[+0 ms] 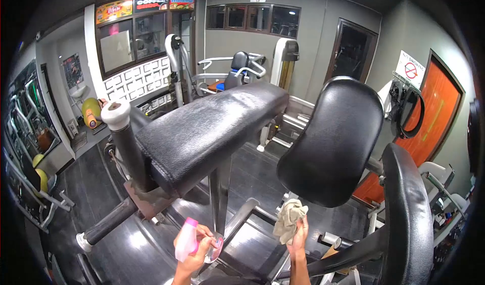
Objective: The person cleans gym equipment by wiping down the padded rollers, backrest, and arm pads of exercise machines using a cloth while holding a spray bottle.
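My left hand [194, 252] is closed around a pink bottle [188, 239] low in the view; a clear, pink-tinted part shows at its right side. My right hand [299, 234] grips a crumpled beige cloth [290, 220] to the right of it. Above both hands is a long black padded bench [207, 133] with a glossy surface. The black padded backrest [338, 138] rises just above the cloth, apart from it. A curved black pad [411, 209] stands at the right.
Metal frame bars [242, 217] cross the floor below the bench. A white-capped post [116, 115] stands at the bench's left end. Behind are other gym machines [240, 65], an orange door [437, 103] and hanging black belts [411, 110]. Yellow-green balls [92, 108] lie at the left.
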### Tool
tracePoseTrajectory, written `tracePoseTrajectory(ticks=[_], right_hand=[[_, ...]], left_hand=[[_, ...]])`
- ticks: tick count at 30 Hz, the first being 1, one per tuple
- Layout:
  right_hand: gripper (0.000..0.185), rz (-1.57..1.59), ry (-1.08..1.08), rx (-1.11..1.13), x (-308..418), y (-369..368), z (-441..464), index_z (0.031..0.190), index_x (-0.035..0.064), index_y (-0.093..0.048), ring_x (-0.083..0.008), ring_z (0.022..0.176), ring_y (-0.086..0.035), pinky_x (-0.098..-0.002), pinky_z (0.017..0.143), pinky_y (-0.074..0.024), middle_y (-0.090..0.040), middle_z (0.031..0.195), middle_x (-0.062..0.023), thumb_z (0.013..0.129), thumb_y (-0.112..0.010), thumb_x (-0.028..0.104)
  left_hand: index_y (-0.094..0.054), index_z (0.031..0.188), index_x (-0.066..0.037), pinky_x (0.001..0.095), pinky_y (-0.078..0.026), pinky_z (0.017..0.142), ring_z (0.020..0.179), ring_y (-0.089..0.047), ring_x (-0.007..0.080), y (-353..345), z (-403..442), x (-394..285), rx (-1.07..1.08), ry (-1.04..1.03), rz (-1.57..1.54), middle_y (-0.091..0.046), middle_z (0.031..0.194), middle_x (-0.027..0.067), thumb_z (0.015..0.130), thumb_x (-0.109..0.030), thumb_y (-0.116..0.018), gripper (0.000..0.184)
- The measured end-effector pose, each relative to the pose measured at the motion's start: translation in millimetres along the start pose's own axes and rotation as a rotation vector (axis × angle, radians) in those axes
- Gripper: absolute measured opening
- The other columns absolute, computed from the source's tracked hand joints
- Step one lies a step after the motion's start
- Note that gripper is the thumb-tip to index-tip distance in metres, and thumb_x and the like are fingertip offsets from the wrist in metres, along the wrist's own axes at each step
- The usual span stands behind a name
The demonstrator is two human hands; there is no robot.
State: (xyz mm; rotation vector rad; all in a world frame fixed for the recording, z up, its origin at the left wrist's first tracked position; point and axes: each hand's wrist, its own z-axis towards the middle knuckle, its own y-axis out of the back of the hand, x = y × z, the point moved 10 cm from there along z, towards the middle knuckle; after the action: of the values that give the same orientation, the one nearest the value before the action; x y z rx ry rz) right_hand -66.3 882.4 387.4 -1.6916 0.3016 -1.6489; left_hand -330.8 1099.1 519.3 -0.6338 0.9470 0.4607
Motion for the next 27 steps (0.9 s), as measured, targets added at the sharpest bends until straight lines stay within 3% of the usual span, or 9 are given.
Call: tracePoseTrajectory(ticks=[7,15,17,19,25,27], right_hand=[[0.041,0.113,-0.035,0.01,-13.5,-11.7,21.1,0.136,0.0038,-0.042,-0.0243,0.114,-0.058,-0.0391,0.097,-0.0479,-0.056,0.126,-0.0115,0.097,-0.046,0.014],[0.041,0.041,-0.085,0.183,-2.5,-39.5,71.0,0.135,0.0036,-0.044,-0.0225,0.115,-0.057,-0.0357,0.099,-0.0441,-0.056,0.127,-0.0098,0.096,-0.047,0.015],[0.041,0.058,-0.118,0.209,-8.9,-33.7,78.3,0.135,0.0033,-0.045,-0.0219,0.115,-0.056,-0.0348,0.099,-0.0435,-0.056,0.127,-0.0092,0.096,-0.046,0.016],[0.04,0.064,-0.13,0.23,-14.7,-33.1,80.5,0.134,0.0033,-0.045,-0.0213,0.115,-0.056,-0.0343,0.099,-0.0433,-0.056,0.127,-0.0088,0.096,-0.045,0.016],[0.036,-0.039,-0.179,0.292,-33.0,-23.6,80.3,0.132,0.0038,-0.047,-0.0198,0.114,-0.056,-0.0329,0.098,-0.0434,-0.057,0.125,-0.0082,0.097,-0.041,0.012],[0.036,-0.018,-0.201,0.224,-33.9,-15.1,79.7,0.131,0.0039,-0.048,-0.0198,0.113,-0.056,-0.0331,0.098,-0.0435,-0.057,0.125,-0.0084,0.097,-0.04,0.011]], left_hand=[[-0.052,0.096,0.002,0.0262,-0.051,0.054,0.059,-0.061,0.0147,-4.0,20.5,-54.5,-0.157,-0.113,0.157,-0.06,0.079,0.0113,0.085,0.001,-0.065,0.017],[-0.055,0.083,0.001,0.0231,-0.045,0.045,0.047,-0.058,0.0118,-31.6,27.3,-87.1,-0.295,-0.212,0.533,-0.059,0.062,0.0073,0.085,-0.017,-0.07,0.024],[-0.054,0.084,0.002,0.0248,-0.046,0.047,0.05,-0.058,0.0126,-41.9,29.8,-84.9,-0.271,-0.174,0.559,-0.056,0.066,0.0069,0.088,-0.016,-0.066,0.023],[-0.056,0.082,0.002,0.022,-0.044,0.044,0.047,-0.059,0.0114,-47.3,31.3,-79.8,-0.299,-0.171,0.548,-0.059,0.059,0.006,0.086,-0.018,-0.07,0.024],[-0.061,0.087,0.003,0.0228,-0.045,0.046,0.047,-0.059,0.0101,-70.3,45.6,-53.0,-0.326,-0.101,0.467,-0.06,0.06,0.0051,0.085,-0.008,-0.068,0.013],[-0.062,0.087,0.001,0.0224,-0.045,0.048,0.051,-0.059,0.009,-87.3,56.0,-51.7,-0.262,-0.138,0.533,-0.062,0.063,0.0053,0.084,-0.007,-0.067,0.01]])
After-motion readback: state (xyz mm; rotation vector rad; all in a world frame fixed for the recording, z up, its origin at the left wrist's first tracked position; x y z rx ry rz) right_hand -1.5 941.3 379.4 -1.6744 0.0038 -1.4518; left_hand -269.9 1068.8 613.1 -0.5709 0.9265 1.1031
